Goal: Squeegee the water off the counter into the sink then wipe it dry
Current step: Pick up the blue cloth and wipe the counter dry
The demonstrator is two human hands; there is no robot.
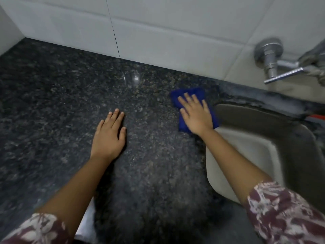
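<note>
A dark speckled granite counter fills the left and middle of the view. My right hand lies flat, fingers spread, pressing a folded blue cloth onto the counter just left of the sink's back corner. My left hand rests flat on the counter with its fingers together and nothing under it. The pale sink is sunk into the counter at the right, beneath my right forearm. No squeegee is in view.
White wall tiles run along the back of the counter. A chrome tap with a lever handle juts from the wall above the sink at the upper right. The counter's front edge is near my left sleeve.
</note>
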